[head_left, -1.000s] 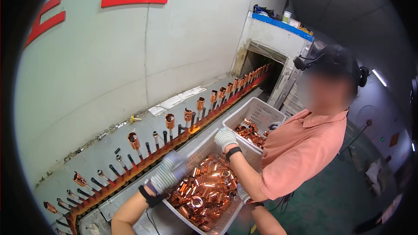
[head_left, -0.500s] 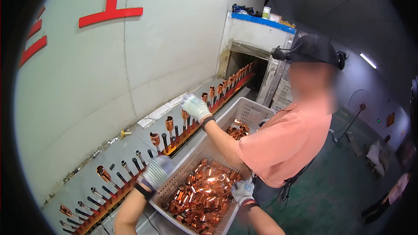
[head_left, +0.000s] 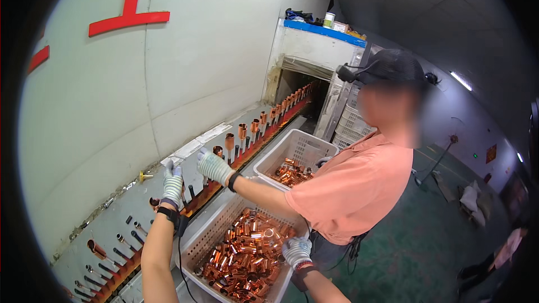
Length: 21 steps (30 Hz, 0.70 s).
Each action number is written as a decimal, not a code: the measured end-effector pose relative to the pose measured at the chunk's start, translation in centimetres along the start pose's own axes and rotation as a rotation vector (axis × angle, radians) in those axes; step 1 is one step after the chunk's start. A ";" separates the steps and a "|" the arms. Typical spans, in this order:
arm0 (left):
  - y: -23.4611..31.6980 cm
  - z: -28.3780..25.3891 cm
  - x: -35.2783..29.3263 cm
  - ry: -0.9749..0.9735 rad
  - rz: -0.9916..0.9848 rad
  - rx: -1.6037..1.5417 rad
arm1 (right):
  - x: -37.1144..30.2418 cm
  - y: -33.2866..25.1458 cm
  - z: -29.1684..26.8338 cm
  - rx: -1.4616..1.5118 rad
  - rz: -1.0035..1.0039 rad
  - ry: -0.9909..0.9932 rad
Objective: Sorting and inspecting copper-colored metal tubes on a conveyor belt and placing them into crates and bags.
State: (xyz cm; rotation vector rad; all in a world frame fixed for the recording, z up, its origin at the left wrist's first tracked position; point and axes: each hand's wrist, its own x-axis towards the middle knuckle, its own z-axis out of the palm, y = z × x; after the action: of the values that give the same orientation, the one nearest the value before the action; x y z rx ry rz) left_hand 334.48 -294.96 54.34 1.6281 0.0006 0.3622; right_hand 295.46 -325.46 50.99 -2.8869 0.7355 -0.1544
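My left hand, in a striped knit glove, is over the row of posts on the left. Its fingers point up and look closed; what they hold, if anything, is hidden. A short copper tube shows just beside it. My right hand, also gloved, is at the right side of a white plastic basket heaped with copper tube pieces. Its fingers curl down at the pieces, their tips partly hidden. A co-worker's gloved hand reaches to the posts just right of my left hand.
The slanting row of posts runs into a wall opening; many far posts carry copper tubes. A second white basket with copper pieces stands farther back. The co-worker stands close on the right. A cable hangs by my left arm.
My left hand has moved up and left among the posts. The co-worker's hand has come down and nearer to it. My right hand stays by the basket. The whole view has shifted slightly.
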 end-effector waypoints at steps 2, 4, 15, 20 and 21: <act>1.7 1.0 -0.7 -0.176 -0.126 -0.026 | 0.6 1.1 -0.8 0.004 0.041 -0.050; 5.0 0.3 -2.5 -0.292 -0.201 -0.111 | 1.2 2.1 -1.6 -0.006 0.030 -0.031; 12.3 2.8 -24.4 -1.058 0.277 0.177 | 3.6 4.4 -2.0 0.032 -0.038 0.063; 10.1 4.6 -22.1 -0.977 -0.214 -0.024 | 6.6 6.5 -2.0 0.027 -0.010 0.043; 10.0 5.0 -21.6 -0.963 -0.254 -0.049 | 7.3 6.8 -2.1 -0.011 -0.001 0.015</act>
State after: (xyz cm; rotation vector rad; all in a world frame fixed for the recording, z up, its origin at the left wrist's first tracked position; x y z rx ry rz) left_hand 312.97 -305.51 58.85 1.5902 -0.5173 -0.6293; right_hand 298.39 -335.19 52.25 -2.9001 0.7399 -0.1732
